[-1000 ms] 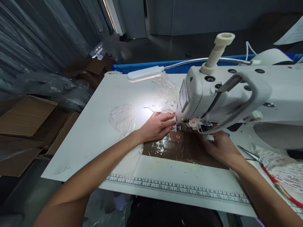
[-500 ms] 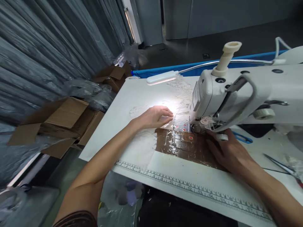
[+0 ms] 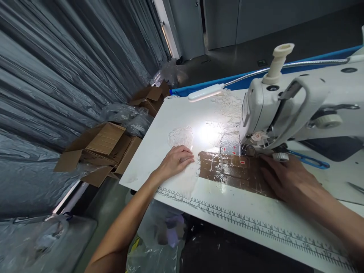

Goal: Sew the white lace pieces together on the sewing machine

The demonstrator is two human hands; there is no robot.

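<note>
My left hand (image 3: 176, 161) lies on the white table (image 3: 159, 125), fingers curled down on a strip of white lace (image 3: 187, 178) near the front edge. More lace (image 3: 182, 136) lies just beyond it under the lamp glare. My right hand (image 3: 287, 178) rests flat, fingers stretched, on the brown taped patch (image 3: 227, 170) below the white sewing machine (image 3: 301, 106), close to the needle area (image 3: 246, 149).
A gooseneck lamp (image 3: 206, 92) lights the table. A printed ruler (image 3: 241, 223) runs along the front edge. Blue-handled scissors (image 3: 309, 161) lie under the machine arm. Open cardboard boxes (image 3: 105, 148) and plastic bags stand left of the table, by a plastic-covered wall.
My left hand has drawn back from the needle area toward the front left of the table, onto the lace. My view has swung left. The right hand stays by the presser foot.
</note>
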